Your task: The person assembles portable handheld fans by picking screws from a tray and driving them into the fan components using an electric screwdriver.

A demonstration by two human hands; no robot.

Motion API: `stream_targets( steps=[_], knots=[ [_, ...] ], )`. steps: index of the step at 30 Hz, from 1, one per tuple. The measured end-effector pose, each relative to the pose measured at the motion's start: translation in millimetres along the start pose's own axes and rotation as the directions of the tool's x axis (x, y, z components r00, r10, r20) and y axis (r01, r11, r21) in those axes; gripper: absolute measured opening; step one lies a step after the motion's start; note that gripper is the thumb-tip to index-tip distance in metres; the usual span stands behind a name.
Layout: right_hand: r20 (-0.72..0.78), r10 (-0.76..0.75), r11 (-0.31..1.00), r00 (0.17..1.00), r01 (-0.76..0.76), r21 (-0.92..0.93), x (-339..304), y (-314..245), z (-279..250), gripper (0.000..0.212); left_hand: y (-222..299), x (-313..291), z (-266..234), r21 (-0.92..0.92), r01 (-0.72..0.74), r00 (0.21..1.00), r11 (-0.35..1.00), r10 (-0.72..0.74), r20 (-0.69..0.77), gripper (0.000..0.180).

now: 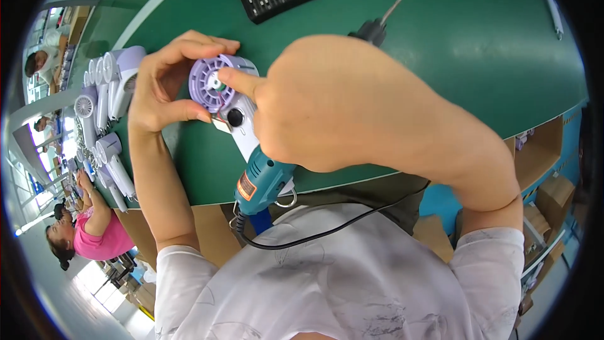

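Observation:
A handheld fan with a lilac round head and a pale handle lies on the green table, its inner ribs and a small white part at the centre showing. Curled around the left of the head is my left hand, thumb at the lower edge and fingers over the top. The index finger of my right hand presses at the centre of the head. That same hand grips a teal electric screwdriver; its black nose and thin bit stick out beyond my knuckles. My palm hides the middle of the tool.
Black trays of small metal parts stand at the far side of the green table. Several lilac and white fans are piled at the left. The screwdriver's black cable loops across my front. A person in pink sits farther left.

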State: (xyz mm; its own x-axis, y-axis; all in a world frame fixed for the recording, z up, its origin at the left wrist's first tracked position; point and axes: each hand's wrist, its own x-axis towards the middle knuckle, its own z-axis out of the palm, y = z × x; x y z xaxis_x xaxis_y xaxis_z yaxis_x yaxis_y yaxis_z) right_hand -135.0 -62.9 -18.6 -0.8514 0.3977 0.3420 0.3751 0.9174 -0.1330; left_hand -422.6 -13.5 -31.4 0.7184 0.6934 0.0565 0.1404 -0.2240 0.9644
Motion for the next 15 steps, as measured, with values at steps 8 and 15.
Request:
stream_targets(
  steps=[8, 15],
  knots=[
    [0.131, -0.053, 0.996, 0.990, 0.042, 0.085, 6.6, 9.2, -13.2, 0.003, 2.8, -5.7, 2.2, -0.044, 0.021, 0.999, 0.999, -0.022, -0.026, 0.077],
    [0.052, -0.057, 0.988, 0.997, 0.049, 0.145, 1.6, 6.6, -11.4, 0.009, -2.5, -5.1, 1.4, -0.125, 0.001, 1.000, 0.992, 0.000, 0.010, 0.077]
  ],
)
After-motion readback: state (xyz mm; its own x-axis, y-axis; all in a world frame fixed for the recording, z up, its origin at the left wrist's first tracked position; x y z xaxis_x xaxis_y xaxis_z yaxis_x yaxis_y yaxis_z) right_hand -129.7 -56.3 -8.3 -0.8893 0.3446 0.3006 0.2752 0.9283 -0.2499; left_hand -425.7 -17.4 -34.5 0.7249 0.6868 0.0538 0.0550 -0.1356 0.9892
